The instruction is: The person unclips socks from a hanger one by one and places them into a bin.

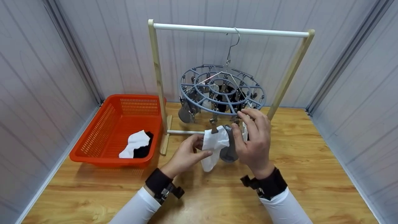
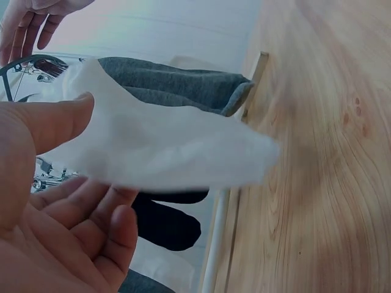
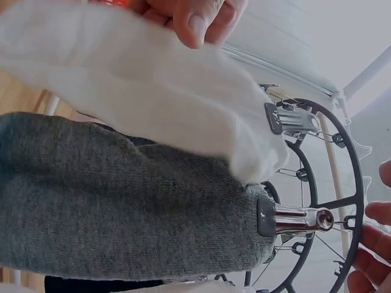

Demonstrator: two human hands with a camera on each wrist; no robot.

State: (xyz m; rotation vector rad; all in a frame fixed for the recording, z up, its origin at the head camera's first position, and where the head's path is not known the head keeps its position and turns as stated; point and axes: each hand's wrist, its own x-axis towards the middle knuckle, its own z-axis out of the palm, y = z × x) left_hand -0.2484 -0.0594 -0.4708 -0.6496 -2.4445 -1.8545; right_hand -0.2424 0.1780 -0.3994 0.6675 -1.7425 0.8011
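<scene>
A white sock (image 1: 214, 143) hangs from a metal clip (image 1: 214, 126) under the round blue-grey drying rack (image 1: 203, 101). Beside this sock my left hand (image 1: 189, 152) has its thumb across the front and fingers loosely bent around the far side; no firm pinch shows. The fabric looks blurred in the left wrist view. My right hand (image 1: 255, 143) is raised at the rack's near right rim, fingers spread and fingertips close to the ring. Behind the white sock, a grey sock (image 3: 122, 201) hangs from another clip (image 3: 293, 220). Other socks and clips are partly hidden under the ring.
An orange basket (image 1: 93, 152) stands at the left, containing a white sock (image 1: 136, 141) and a black item (image 1: 144, 149). The rack's hook (image 1: 238, 37) hangs on the white bar (image 1: 199, 28) of a wooden stand (image 1: 158, 71). Panel walls enclose the wooden tabletop (image 1: 311, 174).
</scene>
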